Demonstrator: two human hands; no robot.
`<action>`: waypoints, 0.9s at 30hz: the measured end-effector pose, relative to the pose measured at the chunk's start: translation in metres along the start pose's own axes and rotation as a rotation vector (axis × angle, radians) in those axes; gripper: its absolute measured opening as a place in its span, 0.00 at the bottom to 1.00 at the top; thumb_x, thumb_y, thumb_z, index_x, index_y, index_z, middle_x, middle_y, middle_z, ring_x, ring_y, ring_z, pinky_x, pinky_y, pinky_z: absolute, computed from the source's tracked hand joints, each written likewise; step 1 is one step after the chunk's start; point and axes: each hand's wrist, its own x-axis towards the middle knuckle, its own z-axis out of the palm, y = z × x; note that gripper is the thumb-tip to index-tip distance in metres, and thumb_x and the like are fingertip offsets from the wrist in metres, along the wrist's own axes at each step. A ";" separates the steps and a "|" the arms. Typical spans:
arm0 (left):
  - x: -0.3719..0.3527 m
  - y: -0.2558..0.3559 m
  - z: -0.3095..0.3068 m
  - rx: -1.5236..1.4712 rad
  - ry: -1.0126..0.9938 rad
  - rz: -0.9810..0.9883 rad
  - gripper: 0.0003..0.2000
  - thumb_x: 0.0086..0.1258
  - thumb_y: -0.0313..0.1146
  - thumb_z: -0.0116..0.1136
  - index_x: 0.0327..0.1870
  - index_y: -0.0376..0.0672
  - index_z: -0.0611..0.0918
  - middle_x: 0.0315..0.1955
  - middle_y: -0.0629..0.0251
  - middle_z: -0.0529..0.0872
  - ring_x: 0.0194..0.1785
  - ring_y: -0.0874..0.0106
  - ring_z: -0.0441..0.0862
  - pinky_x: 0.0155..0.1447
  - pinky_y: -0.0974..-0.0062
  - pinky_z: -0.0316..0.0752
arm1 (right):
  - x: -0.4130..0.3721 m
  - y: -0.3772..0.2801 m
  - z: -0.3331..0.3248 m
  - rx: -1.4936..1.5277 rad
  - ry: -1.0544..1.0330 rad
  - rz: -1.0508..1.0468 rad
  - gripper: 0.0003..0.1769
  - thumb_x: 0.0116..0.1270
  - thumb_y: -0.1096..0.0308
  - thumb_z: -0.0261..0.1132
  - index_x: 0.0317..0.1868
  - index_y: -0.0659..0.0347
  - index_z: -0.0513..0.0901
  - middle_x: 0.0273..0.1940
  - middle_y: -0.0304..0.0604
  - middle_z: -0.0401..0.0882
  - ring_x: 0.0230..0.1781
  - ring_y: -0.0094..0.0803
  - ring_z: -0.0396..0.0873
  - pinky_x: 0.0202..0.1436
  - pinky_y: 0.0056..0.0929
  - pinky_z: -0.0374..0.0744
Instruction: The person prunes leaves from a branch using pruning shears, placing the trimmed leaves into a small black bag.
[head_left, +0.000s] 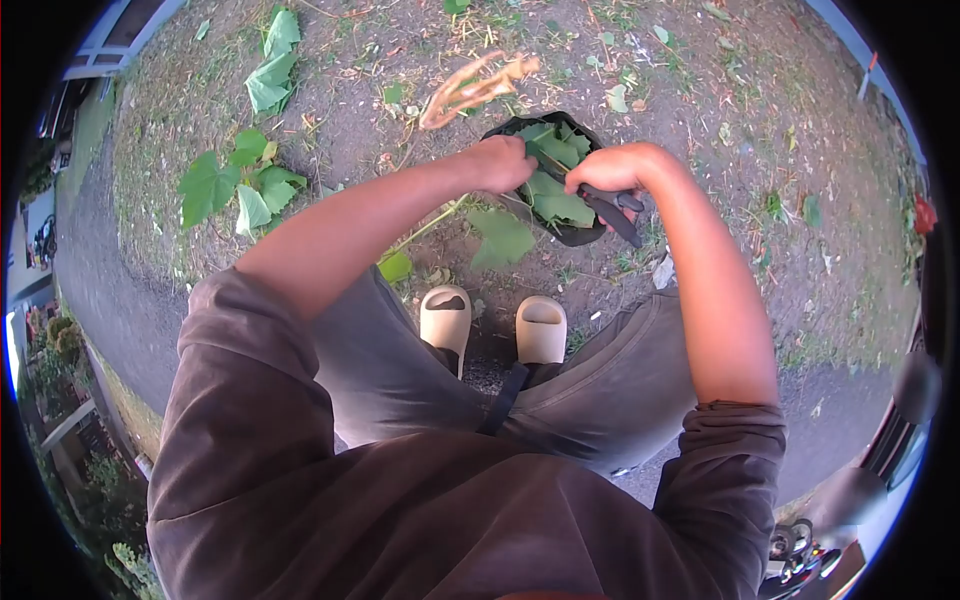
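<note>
Over a black bucket (575, 236) filled with large green leaves (558, 203), both hands are at work. My left hand (500, 165) is closed at the bucket's left rim, gripping a leafy vine (425, 228) whose stem trails down to the lower left beneath my forearm. A blurred leaf (500, 238) hangs from it below my wrist. In my right hand (612, 170), at the bucket's right side, dark-handled pruning shears (612, 212) are held with the handles pointing down and right. The fingertips of my left hand and the shears' blades are hard to make out.
Cut leafy vine pieces (240, 185) and folded leaves (273, 65) lie on the ground to the left. A dry tan, twisted piece (478, 90) rests beyond the bucket. My feet in beige slides (541, 330) stand close before it. Patchy grass and dirt surround everything.
</note>
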 end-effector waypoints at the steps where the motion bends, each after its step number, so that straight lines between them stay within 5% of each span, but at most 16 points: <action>1: 0.003 0.000 -0.001 0.061 -0.002 0.075 0.20 0.81 0.41 0.48 0.58 0.31 0.80 0.55 0.36 0.85 0.61 0.43 0.84 0.69 0.49 0.76 | 0.004 0.005 0.000 0.009 0.002 0.002 0.28 0.74 0.48 0.59 0.55 0.69 0.80 0.38 0.55 0.89 0.34 0.45 0.91 0.42 0.51 0.91; 5: 0.009 -0.008 0.002 -0.206 -0.011 -0.051 0.20 0.82 0.40 0.49 0.62 0.32 0.78 0.56 0.38 0.85 0.63 0.44 0.83 0.70 0.50 0.75 | 0.005 0.013 -0.002 0.250 -0.064 -0.044 0.28 0.74 0.48 0.61 0.51 0.71 0.82 0.41 0.58 0.89 0.36 0.50 0.92 0.39 0.49 0.93; 8: 0.005 -0.010 0.007 -0.234 0.266 -0.045 0.21 0.81 0.36 0.55 0.69 0.35 0.73 0.51 0.41 0.88 0.60 0.47 0.86 0.65 0.53 0.79 | 0.006 0.010 -0.002 0.327 -0.109 -0.096 0.29 0.74 0.47 0.61 0.50 0.72 0.81 0.42 0.61 0.88 0.38 0.52 0.92 0.43 0.52 0.92; 11: 0.006 -0.007 0.001 -0.471 0.182 -0.181 0.19 0.81 0.35 0.56 0.65 0.33 0.73 0.46 0.46 0.90 0.58 0.51 0.88 0.61 0.57 0.80 | 0.015 0.011 -0.002 0.334 -0.158 -0.110 0.31 0.73 0.46 0.60 0.49 0.73 0.80 0.41 0.63 0.88 0.39 0.52 0.92 0.46 0.54 0.91; 12: 0.005 -0.008 -0.001 -0.474 0.165 -0.159 0.17 0.82 0.36 0.57 0.59 0.32 0.73 0.42 0.54 0.92 0.52 0.60 0.90 0.58 0.61 0.80 | 0.019 0.012 -0.002 0.322 -0.188 -0.101 0.31 0.73 0.46 0.61 0.49 0.74 0.80 0.41 0.63 0.88 0.40 0.52 0.92 0.47 0.55 0.91; 16: 0.023 -0.031 0.017 -0.534 0.118 -0.037 0.14 0.82 0.36 0.58 0.54 0.33 0.74 0.42 0.57 0.92 0.41 0.70 0.87 0.49 0.67 0.81 | 0.015 0.010 -0.003 0.271 -0.099 -0.081 0.32 0.72 0.45 0.61 0.49 0.75 0.80 0.42 0.64 0.88 0.39 0.53 0.92 0.47 0.55 0.91; 18: 0.003 -0.009 -0.006 -0.908 0.058 -0.179 0.13 0.82 0.35 0.59 0.56 0.34 0.78 0.44 0.60 0.92 0.35 0.79 0.78 0.40 0.77 0.75 | 0.021 0.011 -0.006 0.321 -0.111 -0.088 0.29 0.72 0.47 0.61 0.52 0.70 0.79 0.41 0.60 0.87 0.37 0.51 0.92 0.42 0.53 0.92; 22: 0.005 -0.012 -0.002 -1.270 0.099 -0.289 0.10 0.83 0.31 0.57 0.57 0.35 0.80 0.47 0.60 0.92 0.33 0.81 0.75 0.36 0.79 0.71 | 0.022 0.010 -0.004 0.368 -0.059 -0.115 0.28 0.72 0.48 0.61 0.51 0.71 0.79 0.39 0.60 0.87 0.36 0.51 0.91 0.41 0.53 0.91; 27: 0.002 -0.014 -0.008 -1.381 0.100 -0.322 0.08 0.84 0.32 0.55 0.58 0.42 0.76 0.50 0.64 0.91 0.33 0.81 0.74 0.32 0.81 0.69 | 0.005 0.011 -0.008 0.321 -0.082 -0.079 0.29 0.72 0.47 0.61 0.52 0.70 0.78 0.39 0.60 0.87 0.36 0.52 0.91 0.43 0.52 0.92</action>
